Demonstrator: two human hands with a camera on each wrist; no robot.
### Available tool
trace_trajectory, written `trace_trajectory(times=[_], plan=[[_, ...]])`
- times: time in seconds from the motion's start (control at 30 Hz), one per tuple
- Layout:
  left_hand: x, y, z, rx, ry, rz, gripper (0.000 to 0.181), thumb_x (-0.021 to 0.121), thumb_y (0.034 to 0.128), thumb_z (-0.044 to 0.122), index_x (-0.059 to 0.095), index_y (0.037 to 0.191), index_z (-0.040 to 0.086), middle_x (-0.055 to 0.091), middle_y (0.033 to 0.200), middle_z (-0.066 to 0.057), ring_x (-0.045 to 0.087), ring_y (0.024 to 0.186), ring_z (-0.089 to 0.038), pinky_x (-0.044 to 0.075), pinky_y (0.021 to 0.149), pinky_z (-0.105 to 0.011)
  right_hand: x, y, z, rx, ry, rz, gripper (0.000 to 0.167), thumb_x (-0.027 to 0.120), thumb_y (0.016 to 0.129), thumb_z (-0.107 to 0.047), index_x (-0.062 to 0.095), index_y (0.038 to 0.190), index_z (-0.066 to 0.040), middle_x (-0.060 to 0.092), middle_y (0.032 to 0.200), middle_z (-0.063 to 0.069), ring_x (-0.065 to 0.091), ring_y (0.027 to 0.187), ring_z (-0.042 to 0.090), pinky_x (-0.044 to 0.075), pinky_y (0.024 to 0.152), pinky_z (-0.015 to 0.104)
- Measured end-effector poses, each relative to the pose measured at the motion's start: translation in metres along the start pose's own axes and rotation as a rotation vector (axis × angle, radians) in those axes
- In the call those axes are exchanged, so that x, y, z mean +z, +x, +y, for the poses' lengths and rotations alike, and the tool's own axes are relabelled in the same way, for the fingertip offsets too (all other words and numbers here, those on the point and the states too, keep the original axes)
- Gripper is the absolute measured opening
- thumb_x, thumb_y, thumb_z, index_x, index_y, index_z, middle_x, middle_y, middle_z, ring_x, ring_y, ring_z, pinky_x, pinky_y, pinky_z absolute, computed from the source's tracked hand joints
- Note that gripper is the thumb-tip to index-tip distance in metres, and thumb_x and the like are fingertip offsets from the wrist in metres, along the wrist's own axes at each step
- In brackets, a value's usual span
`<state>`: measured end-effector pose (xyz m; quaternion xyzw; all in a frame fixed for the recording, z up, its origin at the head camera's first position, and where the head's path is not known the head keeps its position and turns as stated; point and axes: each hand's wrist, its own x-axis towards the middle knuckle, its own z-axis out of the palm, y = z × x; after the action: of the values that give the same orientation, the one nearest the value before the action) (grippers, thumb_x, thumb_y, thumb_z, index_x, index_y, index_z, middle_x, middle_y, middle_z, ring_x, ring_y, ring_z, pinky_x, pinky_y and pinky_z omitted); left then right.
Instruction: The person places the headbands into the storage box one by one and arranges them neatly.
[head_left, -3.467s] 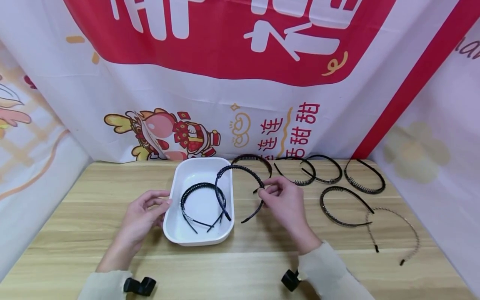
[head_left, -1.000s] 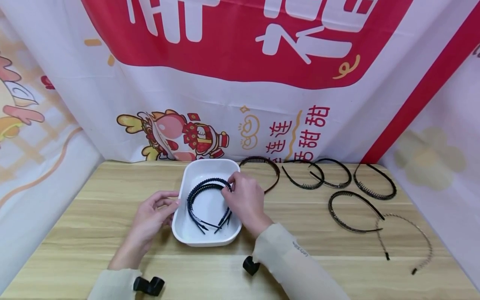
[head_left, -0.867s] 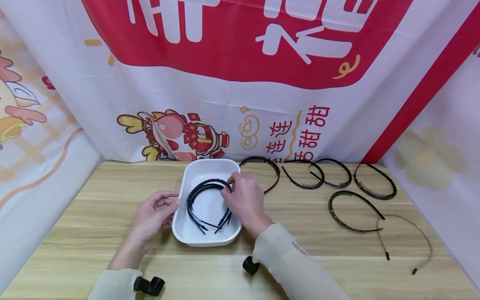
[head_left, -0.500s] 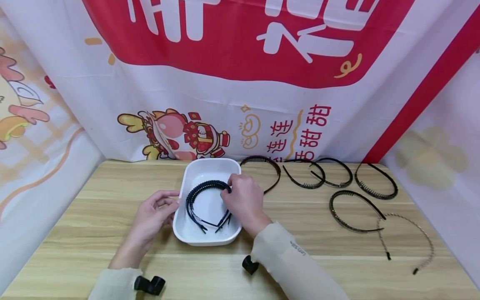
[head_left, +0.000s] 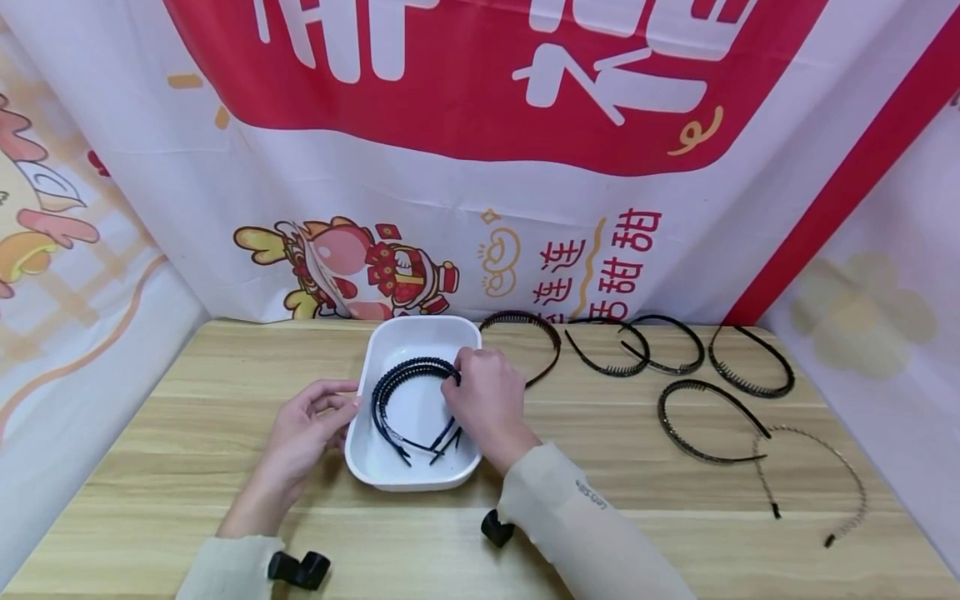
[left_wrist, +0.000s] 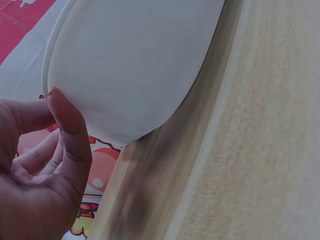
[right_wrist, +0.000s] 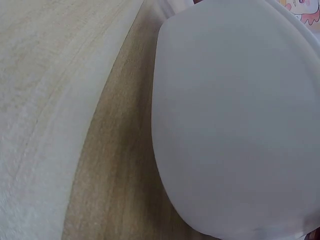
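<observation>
A white plastic container point(head_left: 408, 475) stands on the wooden table, holding several black headbands point(head_left: 416, 367) laid nearly over one another. My left hand point(head_left: 311, 421) grips the container's left rim; in the left wrist view its fingertips point(left_wrist: 57, 97) meet at the edge. My right hand point(head_left: 491, 396) reaches over the right rim and pinches the right side of a black toothed headband in the container. The fingertips partly cover that headband. In the right wrist view the container's outer wall point(right_wrist: 235, 120) fills most of the picture, and the right hand does not show.
More headbands lie on the table to the right: a brown toothed one point(head_left: 551, 367) behind my right hand, several black ones such as this headband point(head_left: 678, 437), and a thin twisted one point(head_left: 855, 475). A printed cloth point(head_left: 420, 183) hangs along the table's back edge.
My right hand has moved left from beside the container, bringing its headband down onto the others inside. Since a second ago the headbands have shifted only slightly. The left hand keeps its hold.
</observation>
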<state>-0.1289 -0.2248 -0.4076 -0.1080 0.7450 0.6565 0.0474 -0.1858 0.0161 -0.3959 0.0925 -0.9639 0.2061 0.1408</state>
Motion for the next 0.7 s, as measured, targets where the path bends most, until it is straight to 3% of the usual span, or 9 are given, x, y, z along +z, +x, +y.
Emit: trace_trajectory(times=[0.37, 0.7], plan=[[-0.0002, 0.0004, -0.0006, -0.006, 0.019, -0.006, 0.047, 0.073, 0.104, 0.02, 0.057, 0.146, 0.004, 0.071, 0.1, 0.006, 0.065, 0.074, -0.011, 0.061, 0.067, -0.027, 0.0006, 0.0003, -0.0012, -0.055, -0.139, -0.053, 0.016, 0.081, 0.092, -0.023, 0.08, 0.103, -0.011, 0.077, 0.089, 0.004, 0.067, 0.085, 0.021, 0.059, 0.065, 0.04], [-0.0005, 0.0005, -0.0009, -0.008, 0.012, -0.006, 0.046, 0.073, 0.1041, 0.019, 0.057, 0.145, 0.004, 0.071, 0.1, 0.006, 0.064, 0.074, -0.011, 0.06, 0.067, -0.027, 0.0001, -0.0006, -0.0014, -0.073, -0.178, -0.065, 0.017, 0.08, 0.092, -0.026, 0.082, 0.101, -0.011, 0.075, 0.084, 0.003, 0.061, 0.08, 0.02, 0.055, 0.059, 0.037]])
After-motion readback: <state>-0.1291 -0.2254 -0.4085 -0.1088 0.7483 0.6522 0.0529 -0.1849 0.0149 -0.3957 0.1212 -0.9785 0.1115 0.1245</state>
